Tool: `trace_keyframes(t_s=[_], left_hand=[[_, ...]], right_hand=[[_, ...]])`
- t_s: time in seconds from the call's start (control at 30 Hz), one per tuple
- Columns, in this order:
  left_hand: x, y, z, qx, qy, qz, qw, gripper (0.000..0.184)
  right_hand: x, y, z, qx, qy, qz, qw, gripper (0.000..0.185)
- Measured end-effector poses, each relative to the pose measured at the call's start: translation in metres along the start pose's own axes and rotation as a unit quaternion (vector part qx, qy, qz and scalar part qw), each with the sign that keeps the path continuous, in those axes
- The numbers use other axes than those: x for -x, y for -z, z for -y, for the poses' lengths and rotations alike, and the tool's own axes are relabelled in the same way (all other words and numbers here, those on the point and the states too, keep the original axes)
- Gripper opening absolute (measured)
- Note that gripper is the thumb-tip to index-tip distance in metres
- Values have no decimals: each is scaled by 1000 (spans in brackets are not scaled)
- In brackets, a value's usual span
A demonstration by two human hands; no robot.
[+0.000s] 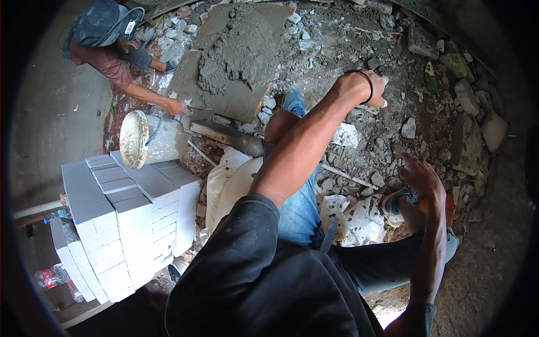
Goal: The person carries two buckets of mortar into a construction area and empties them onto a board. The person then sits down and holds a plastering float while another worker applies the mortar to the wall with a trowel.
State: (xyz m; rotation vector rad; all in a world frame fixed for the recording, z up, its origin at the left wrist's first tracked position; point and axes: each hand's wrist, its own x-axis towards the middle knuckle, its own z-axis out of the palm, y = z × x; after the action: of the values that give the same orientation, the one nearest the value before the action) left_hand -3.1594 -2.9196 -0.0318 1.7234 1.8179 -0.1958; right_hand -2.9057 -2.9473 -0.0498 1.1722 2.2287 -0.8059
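My left hand (375,90), with a black band on its wrist, reaches over grey rubble and mortar-covered ground (337,62). Its fingers are curled in, and what they hold, if anything, is hidden. Over on the right, my right hand (422,177) hovers above the ground near my shoe (396,206), fingers apart and nothing in them. A pale broken chunk (346,135) lies below my left hand. Between my legs are dirty white sacks (365,220) and a thin rod (351,177).
A co-worker (101,50) crouches at upper left, one hand (177,106) at a trowel (199,115). Wet mortar (238,53) is heaped on a board (185,84). A bucket (168,140) stands by stacked pale blocks (135,219). Broken bricks (466,143) line the right side.
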Motion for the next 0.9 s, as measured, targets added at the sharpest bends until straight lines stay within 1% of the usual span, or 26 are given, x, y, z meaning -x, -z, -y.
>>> trace_keyframes(t_s=[0.23,0.3,0.33,0.37,0.4,0.43,0.47,0.5,0.53,0.57,0.6,0.63,0.7,0.73,0.77,0.8,0.83,0.87,0.9], left_hand=[[-3,-1,3,9,-4,-6,1000,67],[1,6,4,2,-44,-44,998,70],[8,9,11,85,-56,-96,990,63],[22,23,18,140,-80,-153,975,56],[30,33,32,244,-123,-224,936,50],[10,38,72,123,-314,-478,811,46],[48,54,87,315,-251,-428,809,40],[69,56,108,488,-209,-458,713,32],[91,51,135,533,-185,-493,662,38],[105,36,172,557,-125,-526,631,41],[116,13,209,571,-44,-555,603,41],[125,-19,249,604,35,-570,556,39],[129,-118,351,678,216,-547,441,35],[133,-183,407,731,240,-526,361,31],[139,-224,428,694,347,-558,293,30],[147,-268,456,636,446,-566,275,29],[159,-327,505,538,507,-549,390,32],[171,-384,551,416,570,-521,480,36],[175,-375,534,416,575,-513,482,36]], right_hand=[[-5,-9,-11,-8,10,-13,1000,52],[-1,-4,-6,-10,-3,-3,1000,53],[0,-1,-2,-12,-15,7,1000,53],[1,1,-1,-13,-13,3,1000,53],[3,2,-3,-19,-18,7,1000,55],[4,2,-6,-22,-23,13,999,56],[4,-4,-14,-18,-19,13,1000,56],[3,-14,-27,9,-5,-25,1000,56],[2,-20,-34,37,9,-62,997,57],[3,-20,-32,42,14,-61,997,57],[2,-18,-29,39,-20,-33,998,57],[2,-18,-26,36,-56,-4,998,57],[-1,-21,-25,21,-32,-1,999,56],[-3,-23,-27,3,-13,-1,1000,56],[-6,-27,-31,4,-15,3,1000,56],[-8,-31,-37,-25,-25,11,999,55],[-11,-34,-38,-52,-35,21,998,54],[-11,-35,-36,-51,-40,29,997,54],[-10,-32,-34,-51,-87,41,994,53]])
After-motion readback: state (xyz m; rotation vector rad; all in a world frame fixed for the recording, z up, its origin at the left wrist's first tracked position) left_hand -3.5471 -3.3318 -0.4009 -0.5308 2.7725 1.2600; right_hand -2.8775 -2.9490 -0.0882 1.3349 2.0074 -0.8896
